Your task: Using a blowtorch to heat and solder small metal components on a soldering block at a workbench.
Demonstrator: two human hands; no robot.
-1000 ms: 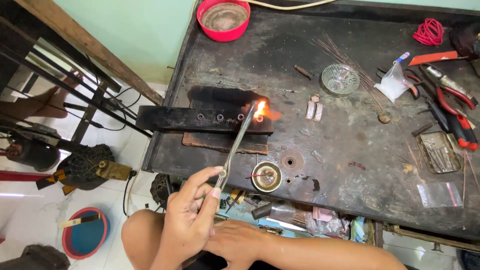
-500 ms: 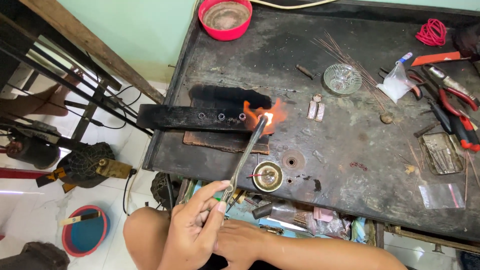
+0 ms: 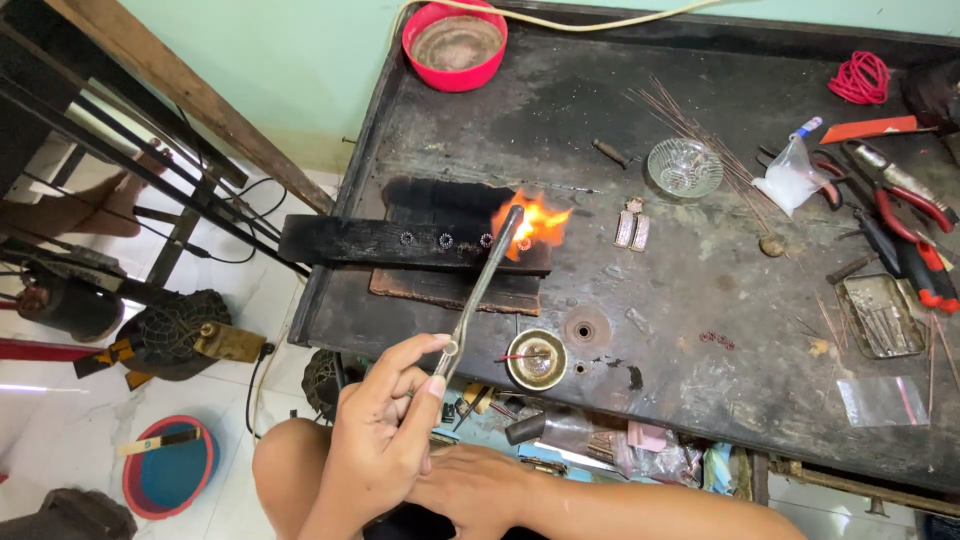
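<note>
My left hand [image 3: 385,435] grips the handle of a thin metal blowtorch [image 3: 480,290]. The torch slants up and to the right over the bench. An orange flame [image 3: 535,222] burns at its tip, on the right end of a charred wooden block [image 3: 350,242]. Three small ring-shaped metal pieces [image 3: 445,240] sit in a row on that block, left of the flame. My right hand [image 3: 470,490] lies low over my lap beneath the left hand, partly hidden. Its fingers are not visible.
A small brass bowl [image 3: 537,360] stands near the front edge of the black bench [image 3: 700,290]. Further back are a glass dish [image 3: 685,167], thin wires [image 3: 680,120], a red bowl [image 3: 455,42] and red-handled pliers [image 3: 905,205]. A basin [image 3: 170,470] sits on the floor.
The flame has spread wider at the block's right end. The torch tip has shifted slightly right, and my left hand has dipped and come back up.
</note>
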